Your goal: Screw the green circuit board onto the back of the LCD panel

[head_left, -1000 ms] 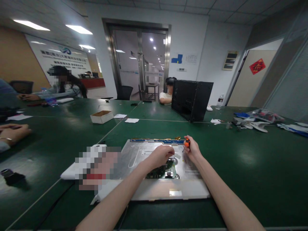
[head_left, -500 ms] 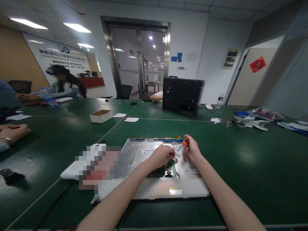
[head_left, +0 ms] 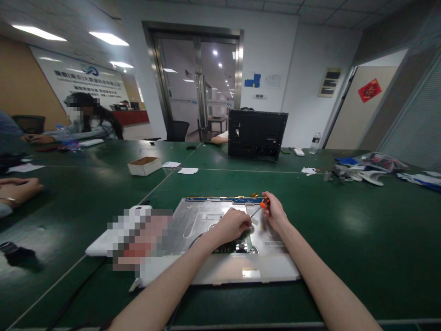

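Silver panel (head_left: 197,223) — lying flat, orange-handled screwdriver (head_left: 263,205) — tilted

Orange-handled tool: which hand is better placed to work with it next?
Probably the right: the right hand grips the orange-handled tool, its thin shaft slanting toward the left hand, bent over the metal panel.

Farther than the left hand (head_left: 234,224), to its left, a box (head_left: 150,169) stands near two papers (head_left: 188,170). Ahead of the right hand (head_left: 274,211), a casing (head_left: 257,133) stands upright. Farther away, to this hand's right, are a bottle (head_left: 314,143) and a plastic bag (head_left: 382,162).
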Demonstrator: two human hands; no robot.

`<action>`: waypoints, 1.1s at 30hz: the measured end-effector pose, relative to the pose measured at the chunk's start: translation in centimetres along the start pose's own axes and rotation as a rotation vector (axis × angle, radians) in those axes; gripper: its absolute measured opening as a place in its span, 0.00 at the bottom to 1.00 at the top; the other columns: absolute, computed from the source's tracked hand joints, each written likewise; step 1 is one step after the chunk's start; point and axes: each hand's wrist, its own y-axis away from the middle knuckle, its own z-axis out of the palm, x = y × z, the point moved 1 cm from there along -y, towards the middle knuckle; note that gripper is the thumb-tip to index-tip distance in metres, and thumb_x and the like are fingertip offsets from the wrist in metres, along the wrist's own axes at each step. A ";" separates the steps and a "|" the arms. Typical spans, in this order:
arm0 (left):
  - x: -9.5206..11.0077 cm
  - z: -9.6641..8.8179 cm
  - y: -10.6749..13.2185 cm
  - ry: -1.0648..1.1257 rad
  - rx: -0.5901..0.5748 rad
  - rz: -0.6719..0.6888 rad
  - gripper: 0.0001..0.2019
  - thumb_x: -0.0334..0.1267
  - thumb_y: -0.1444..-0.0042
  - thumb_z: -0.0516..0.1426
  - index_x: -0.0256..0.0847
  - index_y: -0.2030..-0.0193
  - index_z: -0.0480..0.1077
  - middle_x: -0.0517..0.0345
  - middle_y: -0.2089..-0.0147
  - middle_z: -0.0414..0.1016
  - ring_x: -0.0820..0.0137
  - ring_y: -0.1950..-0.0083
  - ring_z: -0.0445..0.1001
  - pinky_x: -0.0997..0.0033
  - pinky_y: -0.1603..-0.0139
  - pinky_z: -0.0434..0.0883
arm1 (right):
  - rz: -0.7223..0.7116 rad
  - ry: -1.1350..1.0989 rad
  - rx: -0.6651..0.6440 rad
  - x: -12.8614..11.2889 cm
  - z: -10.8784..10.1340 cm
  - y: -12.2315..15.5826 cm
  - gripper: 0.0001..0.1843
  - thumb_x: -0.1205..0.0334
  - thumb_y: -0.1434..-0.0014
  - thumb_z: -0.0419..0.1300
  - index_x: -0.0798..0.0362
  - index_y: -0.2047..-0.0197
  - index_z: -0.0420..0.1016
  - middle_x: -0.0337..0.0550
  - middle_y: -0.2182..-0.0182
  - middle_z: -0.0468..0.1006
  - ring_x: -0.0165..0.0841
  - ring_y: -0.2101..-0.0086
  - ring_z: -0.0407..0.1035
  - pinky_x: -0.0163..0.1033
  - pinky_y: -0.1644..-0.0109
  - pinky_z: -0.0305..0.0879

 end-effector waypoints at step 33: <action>-0.9 0.0 0.1 0.206 -0.014 -0.026 0.09 0.24 0.49 0.58 0.39 0.67 0.77 0.58 0.68 0.79 0.69 0.64 0.75 0.76 0.62 0.65 | -0.120 -0.021 0.015 -1.4 -0.2 -0.1 0.20 0.49 0.55 0.66 0.49 0.77 0.59 0.28 0.89 0.60 0.23 0.89 0.52 0.30 0.88 0.47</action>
